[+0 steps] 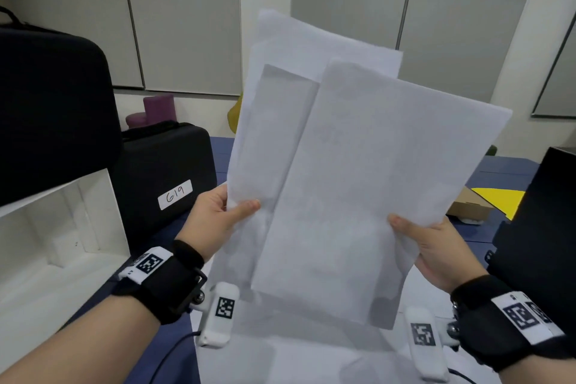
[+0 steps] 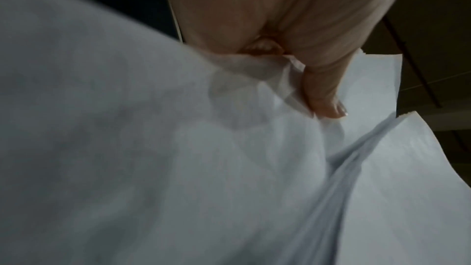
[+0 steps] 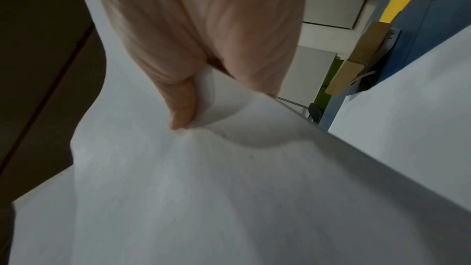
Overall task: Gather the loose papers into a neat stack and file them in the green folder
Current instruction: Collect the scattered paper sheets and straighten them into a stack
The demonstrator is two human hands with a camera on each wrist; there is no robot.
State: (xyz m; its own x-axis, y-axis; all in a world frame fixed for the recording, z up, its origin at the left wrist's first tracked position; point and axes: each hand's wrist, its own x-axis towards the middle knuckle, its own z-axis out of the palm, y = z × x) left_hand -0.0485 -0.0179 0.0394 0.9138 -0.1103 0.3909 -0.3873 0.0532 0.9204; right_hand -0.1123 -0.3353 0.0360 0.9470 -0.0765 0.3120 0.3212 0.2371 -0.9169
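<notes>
Several white papers [image 1: 336, 171] are held upright in the air in front of me, fanned out and uneven at their top edges. My left hand [image 1: 218, 215] pinches their lower left edge, thumb on the front. My right hand [image 1: 427, 246] pinches the lower right edge the same way. The left wrist view shows the thumb [image 2: 323, 96] pressed on the sheets [image 2: 178, 168]. In the right wrist view the thumb [image 3: 182, 108] presses into the paper [image 3: 203, 198]. More white paper [image 1: 296, 358] lies on the table below. No green folder is visible.
Black cases [image 1: 165, 171] and a large black bag [image 1: 53, 109] stand at the left, above a white box [image 1: 59, 246]. A black box [image 1: 542, 227] stands at the right, with a yellow sheet [image 1: 498, 199] and a cardboard box [image 1: 467, 209] beside it. The table [image 1: 498, 174] is blue.
</notes>
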